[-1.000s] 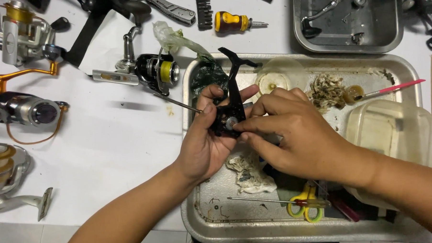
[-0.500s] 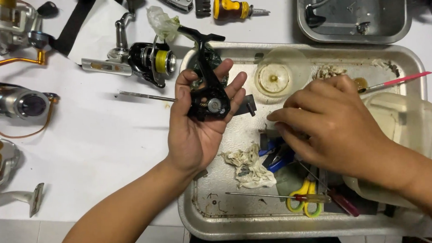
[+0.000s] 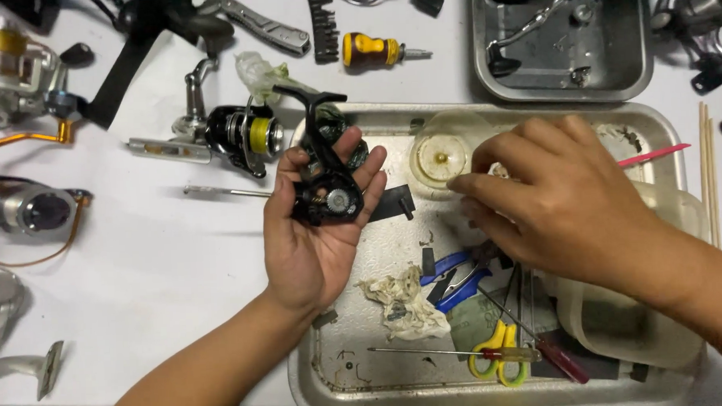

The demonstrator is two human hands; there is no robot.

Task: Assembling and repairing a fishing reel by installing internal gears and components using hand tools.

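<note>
My left hand [image 3: 311,249] lies palm up over the left rim of the big metal tray [image 3: 319,388]. In its palm rests a black fishing reel body [image 3: 327,198] with its open gear side facing up, fingers curled loosely round it. My right hand [image 3: 565,204] hovers over the middle of the tray, apart from the reel. Its fingertips are drawn together and point left, just below a round clear plastic dish [image 3: 439,156]. Whether they pinch a small part is hidden.
In the tray lie a stained rag [image 3: 404,301], blue-handled pliers [image 3: 453,273], yellow scissors [image 3: 498,362], a red screwdriver [image 3: 554,356] and clear tubs [image 3: 629,326]. Around it are a reel with yellow line [image 3: 243,135], more reels [image 3: 33,210], a stubby yellow screwdriver [image 3: 372,49] and a second tray [image 3: 565,84].
My hands have come apart. The left hand kept the reel body and opened flat under it, while the right hand left the reel, passed over the pliers and rose toward the round dish.
</note>
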